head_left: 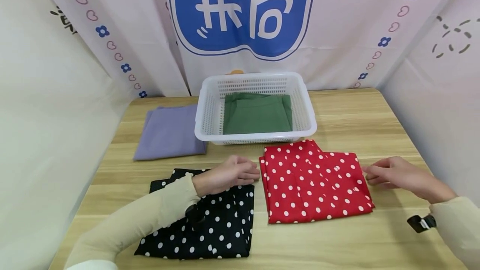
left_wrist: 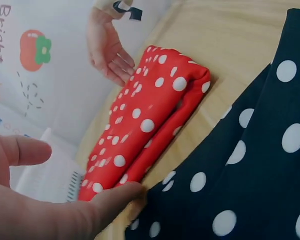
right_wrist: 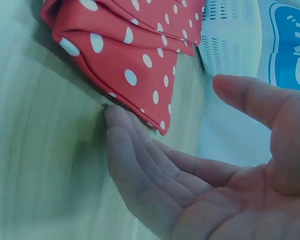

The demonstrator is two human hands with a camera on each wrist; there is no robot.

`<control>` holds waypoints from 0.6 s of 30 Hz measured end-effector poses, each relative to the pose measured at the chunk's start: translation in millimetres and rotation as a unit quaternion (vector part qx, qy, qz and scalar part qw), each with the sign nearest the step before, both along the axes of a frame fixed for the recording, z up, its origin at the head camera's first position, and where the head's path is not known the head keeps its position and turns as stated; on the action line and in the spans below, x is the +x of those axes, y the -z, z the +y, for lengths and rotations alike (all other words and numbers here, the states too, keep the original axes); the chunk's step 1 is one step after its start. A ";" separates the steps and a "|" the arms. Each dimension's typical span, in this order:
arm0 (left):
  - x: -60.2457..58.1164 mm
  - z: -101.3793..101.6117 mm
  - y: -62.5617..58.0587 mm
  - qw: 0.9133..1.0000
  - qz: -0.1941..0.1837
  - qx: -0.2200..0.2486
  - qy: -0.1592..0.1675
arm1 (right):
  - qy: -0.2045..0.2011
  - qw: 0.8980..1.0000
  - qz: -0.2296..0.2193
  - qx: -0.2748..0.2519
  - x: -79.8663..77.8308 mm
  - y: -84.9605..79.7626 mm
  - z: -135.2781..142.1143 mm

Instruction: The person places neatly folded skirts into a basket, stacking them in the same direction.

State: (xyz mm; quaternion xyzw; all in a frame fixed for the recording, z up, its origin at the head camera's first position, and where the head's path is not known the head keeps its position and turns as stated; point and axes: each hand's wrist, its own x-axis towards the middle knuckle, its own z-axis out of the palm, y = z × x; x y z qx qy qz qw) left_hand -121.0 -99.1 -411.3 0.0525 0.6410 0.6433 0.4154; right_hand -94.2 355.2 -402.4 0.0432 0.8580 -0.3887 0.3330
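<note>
A folded red cloth with white dots [head_left: 315,186] lies on the table between the two hands. My left hand [head_left: 230,174] hovers at its left edge, over the top right of a folded black cloth with white dots [head_left: 221,224]. In the left wrist view the thumb and a finger stand apart with nothing between them. At the red cloth's right edge is my right hand [head_left: 401,176], palm turned toward the cloth. The right wrist view shows its fingers [right_wrist: 144,165] loosely extended, fingertips close to the cloth's lower edge, thumb raised.
A white plastic basket [head_left: 200,113] stands at the back with a folded green cloth [head_left: 258,113] inside. Left of it lies a folded purple cloth [head_left: 172,132], one side against the basket. Printed fabric walls [head_left: 431,95] border the wooden table [head_left: 348,111].
</note>
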 end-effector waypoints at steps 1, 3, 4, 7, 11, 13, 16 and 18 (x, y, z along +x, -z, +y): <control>-0.9 1.4 3.7 1.000 -0.007 0.001 -0.007 | 0.007 1.000 -0.004 -0.010 -0.3 1.6 -0.1; -2.7 4.8 9.8 1.000 -0.017 0.000 -0.015 | 0.017 0.999 -0.011 -0.030 -0.6 5.6 -0.1; -3.3 6.5 11.9 1.000 -0.018 -0.002 -0.017 | 0.022 0.999 -0.014 -0.038 -1.0 7.4 -0.6; -5.0 14.1 17.2 0.999 -0.021 -0.015 -0.028 | 0.028 0.998 -0.022 -0.044 -2.4 13.3 -2.5; -7.3 26.1 24.8 0.999 0.001 -0.030 -0.024 | 0.022 0.998 -0.025 -0.048 -3.5 21.3 -9.3; -7.9 30.7 28.8 0.999 0.013 -0.034 -0.022 | 0.018 0.998 -0.016 -0.051 -3.4 24.6 -13.5; -6.7 36.4 32.7 0.999 0.025 -0.029 -0.027 | 0.019 0.998 -0.003 -0.065 -3.5 27.8 -17.3; -4.9 39.4 35.6 0.999 0.018 -0.017 -0.037 | 0.027 0.995 -0.005 -0.092 -4.1 29.3 -17.6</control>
